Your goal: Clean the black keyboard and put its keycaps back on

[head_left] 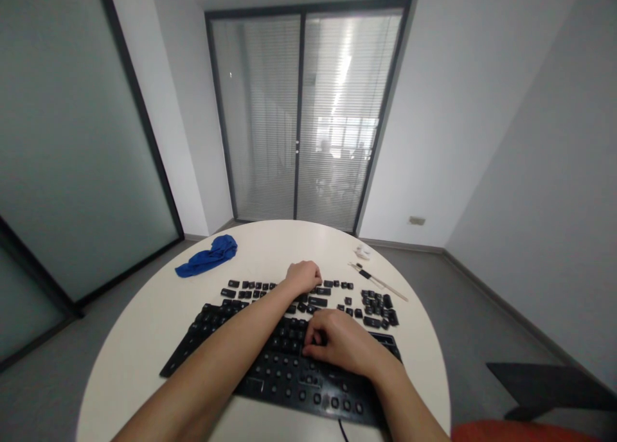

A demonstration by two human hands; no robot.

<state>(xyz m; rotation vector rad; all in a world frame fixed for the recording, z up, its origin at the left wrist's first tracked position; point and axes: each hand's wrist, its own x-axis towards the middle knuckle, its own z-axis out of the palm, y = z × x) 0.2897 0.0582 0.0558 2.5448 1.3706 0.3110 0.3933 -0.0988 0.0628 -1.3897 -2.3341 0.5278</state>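
A black keyboard [277, 389] lies across the table, its lower rows showing bare key posts where caps are off. Loose black keycaps [318, 301] are laid out in rows behind it. My left hand [302, 277] reaches over the keyboard to the back row of keycaps, fingers curled down; whatever lies under them is hidden. Over the middle of the keyboard, my right hand [335, 339] has thumb and fingers pinched together close to the posts. Anything between those fingertips is too small or covered to make out. My left forearm hides part of the keyboard and several keycaps.
A cluster of keycaps [378, 308] sits at the right. Beyond it are a thin brush-like stick [385, 284] and a small white item [362, 253]. A blue cloth [207, 257] lies back left on the round table [130, 358]. The keyboard's cable [342, 430] runs toward me.
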